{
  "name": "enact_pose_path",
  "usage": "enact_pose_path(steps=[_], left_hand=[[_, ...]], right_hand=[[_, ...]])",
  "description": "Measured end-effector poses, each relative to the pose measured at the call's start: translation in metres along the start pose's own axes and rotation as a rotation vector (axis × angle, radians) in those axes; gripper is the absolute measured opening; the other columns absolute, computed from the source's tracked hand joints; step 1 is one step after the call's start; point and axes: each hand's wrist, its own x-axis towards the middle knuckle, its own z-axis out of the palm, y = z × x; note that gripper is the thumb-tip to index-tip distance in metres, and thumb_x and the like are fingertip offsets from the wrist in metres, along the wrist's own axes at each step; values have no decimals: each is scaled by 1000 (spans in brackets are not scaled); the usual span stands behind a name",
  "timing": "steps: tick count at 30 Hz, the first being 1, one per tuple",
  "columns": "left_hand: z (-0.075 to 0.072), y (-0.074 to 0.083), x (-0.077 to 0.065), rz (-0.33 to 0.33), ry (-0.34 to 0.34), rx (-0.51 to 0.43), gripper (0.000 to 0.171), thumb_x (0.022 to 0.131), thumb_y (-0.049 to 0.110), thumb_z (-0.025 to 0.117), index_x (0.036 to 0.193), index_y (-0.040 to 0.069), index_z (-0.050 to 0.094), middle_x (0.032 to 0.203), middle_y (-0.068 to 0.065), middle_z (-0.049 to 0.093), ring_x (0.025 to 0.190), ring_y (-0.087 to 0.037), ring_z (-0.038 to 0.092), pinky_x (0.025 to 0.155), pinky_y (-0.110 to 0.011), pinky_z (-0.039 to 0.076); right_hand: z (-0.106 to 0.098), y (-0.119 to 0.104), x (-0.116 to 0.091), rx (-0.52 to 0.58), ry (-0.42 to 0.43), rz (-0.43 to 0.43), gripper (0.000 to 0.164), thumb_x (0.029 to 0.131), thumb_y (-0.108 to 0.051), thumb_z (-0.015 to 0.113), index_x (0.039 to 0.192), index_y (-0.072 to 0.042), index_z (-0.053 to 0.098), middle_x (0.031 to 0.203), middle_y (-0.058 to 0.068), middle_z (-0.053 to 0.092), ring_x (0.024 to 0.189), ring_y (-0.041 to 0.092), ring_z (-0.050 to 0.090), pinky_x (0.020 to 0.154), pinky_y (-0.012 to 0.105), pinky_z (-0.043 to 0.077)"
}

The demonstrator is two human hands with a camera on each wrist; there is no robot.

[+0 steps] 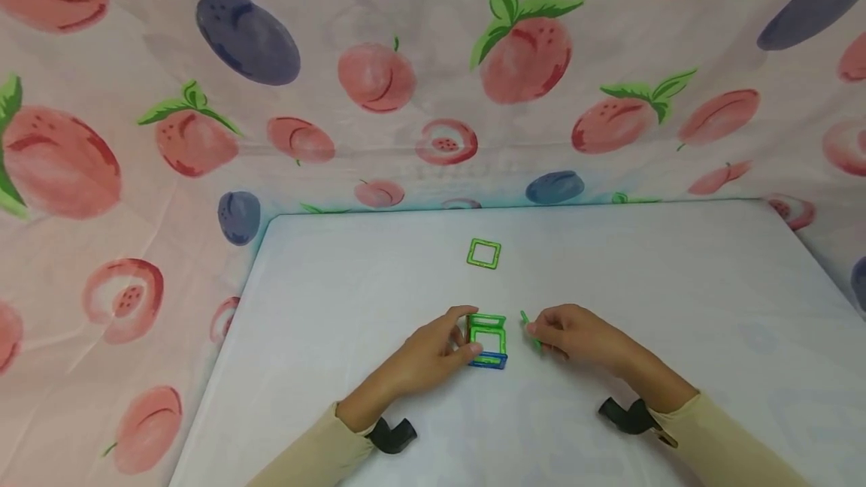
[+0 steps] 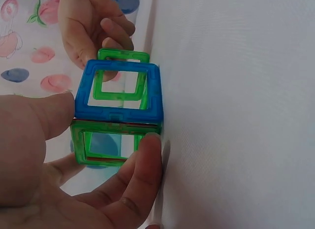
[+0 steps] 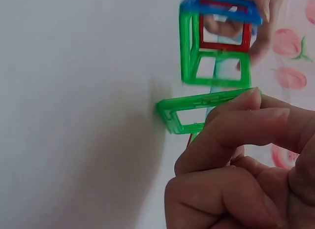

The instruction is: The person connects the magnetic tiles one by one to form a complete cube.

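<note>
A half-built box of square magnetic tiles stands on the table, its middle open to view. It has a blue tile (image 1: 496,360) at the near side, green tiles (image 2: 78,145) and a red tile (image 3: 224,46). My left hand (image 1: 433,348) grips this box from the left, thumb at the blue tile's edge and fingers along the side. Just right of the box, apart from it, my right hand (image 1: 575,333) pinches a loose green square tile (image 3: 206,99) between thumb and fingers. In the head view that tile is seen nearly edge-on, partly hidden by the fingers.
Another green square tile (image 1: 485,242) lies flat on the white table (image 1: 338,284), beyond the box. A fruit-print cloth (image 1: 406,6) hangs behind the table and along its left side. Black straps (image 1: 394,438) sit at both wrists.
</note>
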Motion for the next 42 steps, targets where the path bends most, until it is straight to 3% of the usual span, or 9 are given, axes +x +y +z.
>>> enact_pose_path(steps=[6, 15, 20, 23, 25, 30, 37, 42], left_hand=[[1, -1, -1, -8, 5, -4, 60, 103, 44, 60, 153, 18, 39, 102, 6, 62, 73, -4, 57, 66, -25, 46], [-1, 0, 0, -43, -49, -88, 53, 109, 39, 46, 156, 16, 37, 100, 3, 64, 79, -8, 62, 74, -28, 49], [-1, -1, -1, -92, -41, -109, 59, 109, 41, 45, 153, 2, 40, 91, 1, 65, 78, -9, 60, 81, -31, 48], [0, -2, -2, -119, -43, -126, 58, 109, 41, 44, 149, 0, 46, 87, -2, 65, 78, -11, 59, 80, -33, 47], [0, -2, -2, -127, -45, -132, 56, 110, 41, 44, 147, 1, 50, 86, -3, 65, 78, -12, 58, 79, -33, 46], [-1, -2, -2, -121, -41, -121, 53, 109, 42, 45, 145, 3, 53, 88, -1, 63, 79, -12, 58, 79, -33, 45], [-2, -5, -3, -127, -55, -123, 56, 108, 44, 46, 146, 2, 51, 94, -1, 64, 80, -11, 60, 84, -36, 46], [-2, -7, -3, -137, -78, -135, 59, 107, 46, 49, 148, 3, 49, 115, -4, 64, 84, -10, 62, 89, -39, 48]], right_hand=[[13, -4, 0, 49, -31, -11, 32, 103, -34, 61, 96, -3, 67, 69, 3, 57, 63, 16, 49, 59, 27, 38], [24, -6, 4, 110, -42, -63, 31, 106, -31, 57, 100, -2, 65, 81, 7, 62, 69, 18, 54, 61, 27, 43], [28, -9, 3, 32, 33, -32, 29, 103, -37, 61, 103, -8, 67, 83, 7, 63, 74, 19, 56, 66, 31, 45], [29, -9, 2, -41, 80, 8, 36, 100, -43, 64, 115, -11, 69, 90, 2, 67, 81, 17, 60, 74, 34, 49], [29, -9, 2, -51, 69, 18, 43, 100, -45, 64, 124, -9, 68, 97, 0, 70, 87, 16, 62, 80, 35, 50], [31, -8, 3, -8, 22, 14, 51, 99, -44, 64, 131, -4, 67, 98, 1, 73, 84, 18, 61, 73, 33, 50], [36, -9, 1, -29, 32, -21, 52, 101, -42, 62, 135, -3, 65, 89, 2, 69, 71, 18, 56, 60, 30, 46], [40, -8, -2, -77, 49, -47, 53, 102, -42, 60, 138, -2, 63, 87, 1, 66, 79, 16, 55, 68, 32, 45]])
